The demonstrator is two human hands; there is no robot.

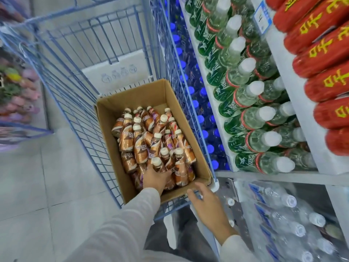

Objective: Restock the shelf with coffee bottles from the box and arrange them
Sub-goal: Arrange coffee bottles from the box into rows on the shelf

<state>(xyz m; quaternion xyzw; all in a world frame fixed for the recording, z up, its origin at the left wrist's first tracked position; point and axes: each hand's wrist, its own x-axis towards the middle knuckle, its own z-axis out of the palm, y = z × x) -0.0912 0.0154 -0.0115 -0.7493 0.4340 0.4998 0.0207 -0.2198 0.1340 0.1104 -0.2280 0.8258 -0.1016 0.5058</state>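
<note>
brown cardboard box (113,118) sits in a blue wire cart (62,76), full of nescafe coffee bottles (140,146). left hand (155,177) fingers clamp a near bottle (160,167); right hand (204,203), fingers apart, rests at the box's near rim. green water bottles (243,95) crowd the shelf (219,114) just right.

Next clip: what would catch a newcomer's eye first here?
The open cardboard box in the blue wire cart, heaped with brown coffee bottles, sits mid-frame. The left hand reaches in among them; the right hand rests by the box's near edge. On the right, shelves hold green bottles and red packs.
</note>
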